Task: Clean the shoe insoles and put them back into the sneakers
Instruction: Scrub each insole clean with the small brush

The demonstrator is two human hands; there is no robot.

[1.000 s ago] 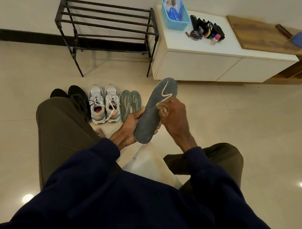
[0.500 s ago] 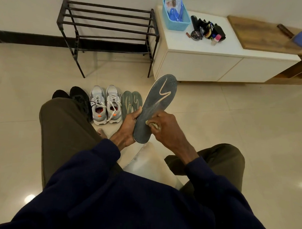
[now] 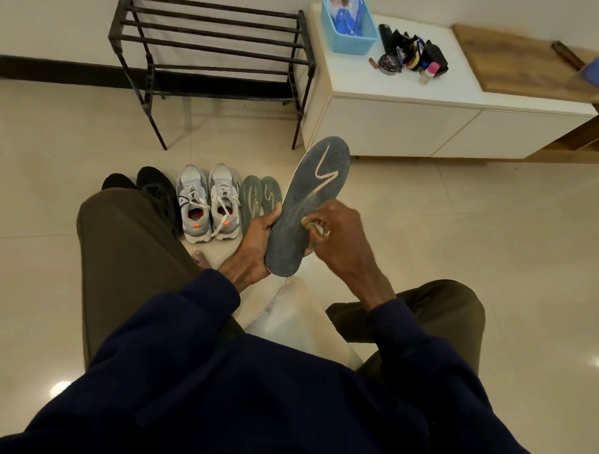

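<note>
Fingers of my left hand (image 3: 254, 250) curl round the heel end of the dark insole (image 3: 311, 196); my right hand (image 3: 341, 243) pinches a pale wad (image 3: 308, 223) against its middle. Farther, at eleven o'clock, grey sneakers (image 3: 207, 203) stand beside two green insoles (image 3: 261, 196).

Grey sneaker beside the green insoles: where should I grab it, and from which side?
Pinch the heel collar of the grey sneaker, coming from above at the near end. It stands upright, heel nearest, opening up, so a thumb should fit inside the rim. Its flanks look crowded by the other sneaker and the green insoles.
</note>
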